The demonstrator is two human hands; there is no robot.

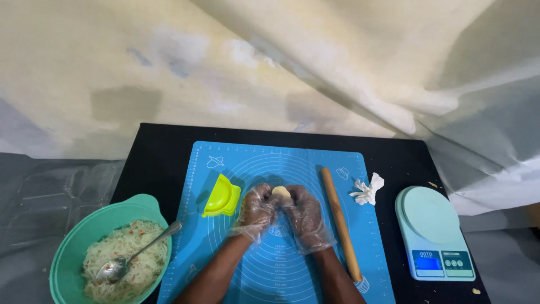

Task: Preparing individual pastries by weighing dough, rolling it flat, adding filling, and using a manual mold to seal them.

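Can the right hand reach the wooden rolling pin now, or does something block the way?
Probably yes. The rolling pin lies on the blue mat just beside the right hand, with nothing between them. However, both gloved hands hold a dough piece.

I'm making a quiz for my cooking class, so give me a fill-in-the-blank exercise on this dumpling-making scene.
1. Both gloved hands, left hand and right hand, pinch a small pale piece of ____.
2. The long wooden rolling pin lies on the ____ silicone mat.
3. The metal spoon rests in the green plastic ____ of shredded filling.
4. The pale green kitchen scale stands to the ____ of the mat.

Missing words: dough; blue; bowl; right
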